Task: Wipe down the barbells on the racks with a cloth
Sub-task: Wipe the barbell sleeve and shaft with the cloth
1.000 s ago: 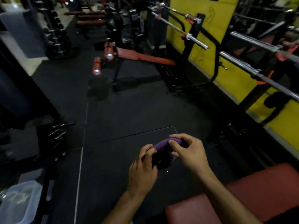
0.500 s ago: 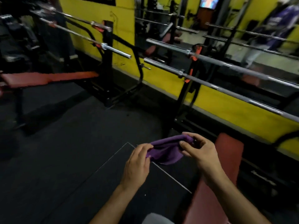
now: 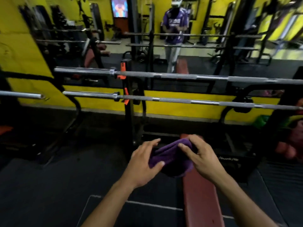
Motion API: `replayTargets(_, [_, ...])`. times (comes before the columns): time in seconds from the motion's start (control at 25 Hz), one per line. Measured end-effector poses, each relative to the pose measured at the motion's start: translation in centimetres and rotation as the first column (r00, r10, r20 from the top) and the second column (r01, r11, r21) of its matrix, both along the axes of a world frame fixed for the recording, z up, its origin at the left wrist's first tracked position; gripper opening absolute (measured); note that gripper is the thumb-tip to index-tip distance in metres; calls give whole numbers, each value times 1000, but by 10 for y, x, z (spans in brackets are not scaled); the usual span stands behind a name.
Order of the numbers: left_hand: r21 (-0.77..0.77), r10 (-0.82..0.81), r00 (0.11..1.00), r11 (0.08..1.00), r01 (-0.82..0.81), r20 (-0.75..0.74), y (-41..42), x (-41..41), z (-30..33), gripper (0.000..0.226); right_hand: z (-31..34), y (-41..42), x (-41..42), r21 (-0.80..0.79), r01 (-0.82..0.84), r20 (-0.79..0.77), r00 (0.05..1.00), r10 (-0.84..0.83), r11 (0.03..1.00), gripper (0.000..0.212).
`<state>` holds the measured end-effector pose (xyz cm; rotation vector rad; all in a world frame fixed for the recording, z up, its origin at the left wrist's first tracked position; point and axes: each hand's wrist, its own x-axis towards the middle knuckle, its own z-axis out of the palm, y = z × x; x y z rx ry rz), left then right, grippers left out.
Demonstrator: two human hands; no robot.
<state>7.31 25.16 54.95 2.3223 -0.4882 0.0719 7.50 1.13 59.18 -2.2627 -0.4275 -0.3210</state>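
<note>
Far left: the chromed end of a third bar (image 3: 21, 95) entered from the frame edge, in front of the yellow wall (image 3: 24, 59).

Left of centre: black rack upright (image 3: 129, 112) with orange hooks stood ahead of the person. Upper barbell (image 3: 164, 74) lay level across the rack; lower barbell (image 3: 164, 99) lay parallel below it. Both bars ran off the right edge of the frame. Neither hand touched either bar.

Centre, low in view: left hand (image 3: 144, 163) held the purple cloth (image 3: 170, 156) from its left side, thumb pressed onto the lower fold, fingers stretched along the far edge. The cloth was bunched between the two hands, above the head end of the red bench pad (image 3: 200, 197) and well below the lower barbell.

Right of centre: right hand (image 3: 200, 156) grasped the cloth from the right, fingers curled over the top fold, index fingertip on the fabric.

Behind the rack: a mirror (image 3: 213, 51) showed a reflected person in a purple shirt (image 3: 175, 25), along with reflected bars and racks.

Far right: dark rack frame (image 3: 262, 89); green and red objects beside it were too blurred to identify.

Floor: dark rubber matting (image 3: 49, 185) with a pale seam line.
</note>
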Motion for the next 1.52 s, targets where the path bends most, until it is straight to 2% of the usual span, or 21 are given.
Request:
replayTargets(0.08, [42, -168, 985, 985, 166, 37, -37, 44, 17, 64, 11, -4, 28, 10, -40, -14, 999, 41, 999, 24])
replayTargets(0.2, [-215, -265, 964, 943, 255, -20, -68, 105, 36, 28, 34, -19, 73, 136, -17, -13, 1000, 19, 991, 13])
replayTargets(0.24, [-302, -257, 966, 924, 233, -39, -71, 121, 40, 22, 36, -30, 88, 188, 36, -34, 999, -30, 982, 16])
replayTargets(0.32, [-414, -245, 962, 893, 175, -122, -72, 153, 41, 21, 27, -54, 113, 322, 138, -162, 983, -89, 937, 44])
replayTargets(0.4, [-467, -215, 948, 880, 83, -236, -70, 182, 32, 30, 1, -60, 127, 559, 229, -444, 894, 54, 797, 83])
replayTargets(0.44, [-469, -216, 938, 880, 67, -272, -69, 201, 24, 36, -20, -54, 135, 694, 296, -548, 808, 215, 656, 96])
replayTargets(0.48, [-465, -222, 931, 883, 66, -289, -68, 220, 18, 42, -41, -44, 145, 788, 387, -576, 738, 351, 478, 100])
replayTargets(0.52, [-442, -216, 933, 894, 70, -288, -67, 238, 10, 49, -53, -31, 155, 817, 478, -576, 694, 432, 323, 96])
replayTargets(0.56, [-407, -200, 940, 911, 75, -276, -64, 254, 6, 52, -56, -16, 166, 815, 526, -574, 678, 460, 242, 87])
replayTargets(0.68, [-456, -190, 945, 889, 51, -265, -58, 303, 5, 27, -38, 15, 210, 807, 573, -582, 733, 352, 143, 48])
replayTargets(0.76, [-560, -153, 955, 828, -15, -253, -60, 332, 10, 18, -19, 22, 239, 831, 557, -530, 784, 324, 12, 40])
replayTargets(0.8, [-587, -152, 953, 809, -33, -264, -63, 345, 11, 16, -16, 24, 251, 822, 570, -539, 783, 309, -9, 41])
replayTargets(0.88, [-564, -175, 945, 826, -13, -277, -73, 369, 10, 19, -17, 29, 269, 782, 623, -602, 742, 294, 29, 44])
replayTargets(0.96, [-432, -192, 956, 898, 80, -223, -77, 387, 5, 32, -22, 29, 286, 761, 646, -638, 724, 262, 67, 50])
replayTargets(1.0, [-361, -197, 965, 924, 124, -173, -76, 396, 6, 40, -20, 27, 294, 766, 634, -642, 743, 192, 107, 53])
replayTargets(1.04, [-284, -200, 974, 945, 164, -103, -71, 408, 7, 45, -15, 22, 301, 776, 612, -625, 778, 59, 151, 49])
replayTargets(1.12, [-82, -187, 979, 978, 193, 77, -57, 443, 15, 52, -2, -1, 320, 764, 598, -541, 799, -263, 242, 26])
replayTargets(1.2, [152, -139, 943, 984, 96, 301, -37, 486, 27, 58, 16, -29, 338, 698, 633, -459, 754, -469, 335, 12])
replayTargets(1.28, [318, -98, 896, 947, -50, 433, -15, 531, 36, 63, 22, -58, 362, 572, 671, -366, 724, -585, 472, 11])
replayTargets(1.4, [494, -57, 904, 851, -178, 425, 11, 568, 34, 69, 25, -84, 402, 405, 683, -204, 715, -669, 608, 30])
replayTargets(1.52, [521, 3, 892, 810, -268, 453, 8, 571, 26, 68, 24, -99, 452, 196, 701, -66, 707, -704, 686, 29])
